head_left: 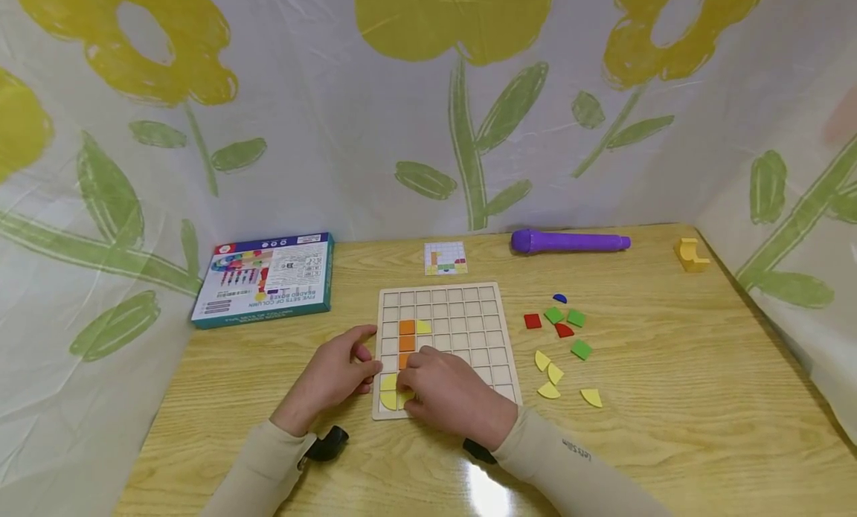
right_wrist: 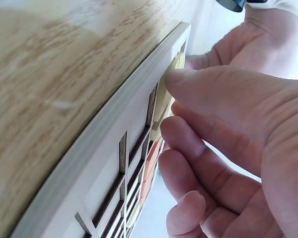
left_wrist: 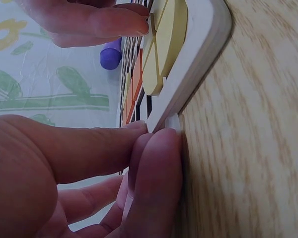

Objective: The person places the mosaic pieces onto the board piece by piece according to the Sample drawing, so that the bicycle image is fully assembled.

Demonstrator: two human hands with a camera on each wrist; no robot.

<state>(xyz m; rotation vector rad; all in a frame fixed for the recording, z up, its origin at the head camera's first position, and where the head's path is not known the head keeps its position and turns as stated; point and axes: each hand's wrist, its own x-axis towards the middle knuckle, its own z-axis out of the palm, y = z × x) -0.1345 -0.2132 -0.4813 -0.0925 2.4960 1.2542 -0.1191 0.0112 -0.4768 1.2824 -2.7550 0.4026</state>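
Note:
A wooden grid board [head_left: 459,310] lies on the table, with a column of orange square tiles [head_left: 407,327] and a yellow quarter-circle tile [head_left: 423,326] beside the column's top. More yellow quarter-circle tiles [left_wrist: 171,37] form a rounded shape at its lower left corner. My left hand [head_left: 341,368] pinches the board's left edge between thumb and finger. Over the lower left cells, my right hand [head_left: 455,394] pinches one yellow quarter-circle tile [right_wrist: 162,96], its thumb on the tile's edge. That hand partly hides the tiles beneath it in the head view.
Loose yellow quarter-circles [head_left: 555,373], green squares [head_left: 581,349], red tiles [head_left: 532,321] and a blue half-circle [head_left: 559,298] lie right of the board. Behind are a pattern card [head_left: 445,257], purple microphone-shaped object [head_left: 569,242], boxed set [head_left: 264,279] and yellow block [head_left: 689,255].

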